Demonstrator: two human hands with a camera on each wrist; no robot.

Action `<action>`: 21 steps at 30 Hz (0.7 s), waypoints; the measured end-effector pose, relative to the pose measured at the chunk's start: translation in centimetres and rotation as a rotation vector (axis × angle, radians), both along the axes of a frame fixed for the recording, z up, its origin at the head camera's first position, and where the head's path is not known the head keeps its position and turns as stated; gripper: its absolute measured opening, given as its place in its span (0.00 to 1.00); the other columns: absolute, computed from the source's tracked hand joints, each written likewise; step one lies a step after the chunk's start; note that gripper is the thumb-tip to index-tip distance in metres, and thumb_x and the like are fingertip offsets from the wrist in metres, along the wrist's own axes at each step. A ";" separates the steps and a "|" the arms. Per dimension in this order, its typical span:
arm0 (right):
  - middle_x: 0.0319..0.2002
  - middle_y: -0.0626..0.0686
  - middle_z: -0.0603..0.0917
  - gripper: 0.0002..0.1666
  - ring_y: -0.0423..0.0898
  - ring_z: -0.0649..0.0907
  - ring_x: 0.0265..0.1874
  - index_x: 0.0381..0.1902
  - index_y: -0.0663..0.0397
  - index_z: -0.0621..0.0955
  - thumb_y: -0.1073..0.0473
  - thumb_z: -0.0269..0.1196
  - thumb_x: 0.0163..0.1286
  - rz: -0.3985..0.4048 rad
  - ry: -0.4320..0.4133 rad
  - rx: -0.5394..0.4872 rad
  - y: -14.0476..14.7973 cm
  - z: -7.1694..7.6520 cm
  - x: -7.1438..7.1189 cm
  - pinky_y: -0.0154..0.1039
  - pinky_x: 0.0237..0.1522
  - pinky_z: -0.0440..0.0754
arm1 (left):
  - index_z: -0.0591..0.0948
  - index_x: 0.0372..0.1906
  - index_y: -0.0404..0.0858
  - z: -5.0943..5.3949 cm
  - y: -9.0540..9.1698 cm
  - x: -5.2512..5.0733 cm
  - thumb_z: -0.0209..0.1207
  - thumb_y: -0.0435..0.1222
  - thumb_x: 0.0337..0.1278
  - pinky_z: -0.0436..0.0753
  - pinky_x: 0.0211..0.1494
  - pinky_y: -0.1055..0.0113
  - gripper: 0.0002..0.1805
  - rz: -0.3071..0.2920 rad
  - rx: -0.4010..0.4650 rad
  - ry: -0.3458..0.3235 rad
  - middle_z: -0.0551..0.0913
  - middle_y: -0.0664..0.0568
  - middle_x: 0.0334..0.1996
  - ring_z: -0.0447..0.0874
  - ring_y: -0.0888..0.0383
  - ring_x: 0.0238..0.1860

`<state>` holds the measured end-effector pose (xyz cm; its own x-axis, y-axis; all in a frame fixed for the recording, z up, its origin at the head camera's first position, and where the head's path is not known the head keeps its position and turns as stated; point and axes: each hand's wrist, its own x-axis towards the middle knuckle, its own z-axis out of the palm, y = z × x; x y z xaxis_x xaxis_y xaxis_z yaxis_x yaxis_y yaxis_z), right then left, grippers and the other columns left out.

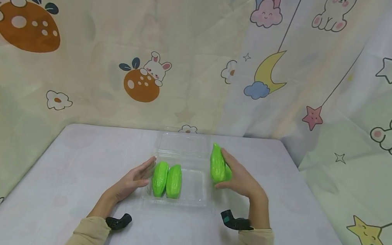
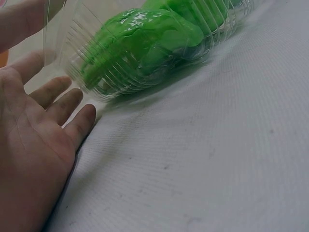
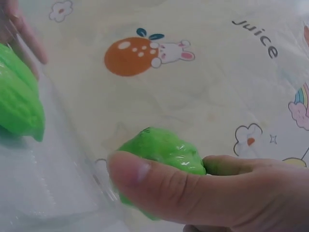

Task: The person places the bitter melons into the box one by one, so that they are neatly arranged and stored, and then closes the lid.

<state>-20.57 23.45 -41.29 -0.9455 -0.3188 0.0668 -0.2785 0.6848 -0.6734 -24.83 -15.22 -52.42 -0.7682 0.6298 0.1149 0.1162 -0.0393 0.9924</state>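
Note:
A clear plastic clamshell box [image 1: 194, 186] lies with its lid [image 1: 183, 144] folded back. Side by side in its left part are two glossy, ridged green bitter melons, the left melon [image 1: 160, 179] and its neighbour [image 1: 174, 181]. My left hand [image 1: 131, 183] is at the box's left wall, fingers extended; in the left wrist view the fingertips [image 2: 82, 116] are close to the clear wall, and contact is hard to tell. Right of the box, my right hand [image 1: 241, 177] grips another green bitter melon [image 1: 217, 164] between thumb and fingers. A second green bulge shows behind it, partly hidden by the hand.
The box stands on a white-covered table [image 1: 102, 149]. Behind the table hangs a printed cloth [image 1: 192, 79] with cartoon figures. Black wrist devices, one on the left wrist [image 1: 119, 221] and one on the right [image 1: 236, 221], stick out above the table.

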 end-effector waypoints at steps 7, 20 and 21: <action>0.76 0.50 0.52 0.69 0.51 0.54 0.74 0.76 0.46 0.48 0.58 0.78 0.43 0.040 -0.023 0.029 -1.5 0.1 -0.1 0.54 0.72 0.58 | 0.45 0.76 0.48 0.0 0.0 0.1 0.52 0.31 0.62 0.47 0.75 0.72 0.42 -0.001 0.004 0.000 0.39 0.51 0.77 0.33 0.48 0.77; 0.76 0.47 0.52 0.69 0.49 0.53 0.75 0.76 0.47 0.49 0.59 0.78 0.42 0.082 -0.052 0.075 -3.4 -0.5 -0.3 0.51 0.74 0.55 | 0.45 0.76 0.46 0.2 0.1 0.2 0.53 0.32 0.62 0.39 0.74 0.55 0.42 0.008 -0.001 0.005 0.39 0.51 0.77 0.34 0.47 0.77; 0.76 0.48 0.52 0.69 0.49 0.54 0.75 0.76 0.47 0.49 0.59 0.78 0.42 0.083 -0.056 0.072 -3.5 -0.5 -0.3 0.51 0.74 0.56 | 0.45 0.76 0.46 0.2 0.1 0.2 0.53 0.32 0.62 0.38 0.74 0.53 0.42 0.009 -0.001 0.006 0.39 0.51 0.77 0.34 0.47 0.77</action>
<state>-20.89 19.96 -41.82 -0.9173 -0.3981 -0.0116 -0.2992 0.7081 -0.6396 -24.64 -15.14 -52.26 -0.7733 0.6228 0.1188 0.1225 -0.0371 0.9918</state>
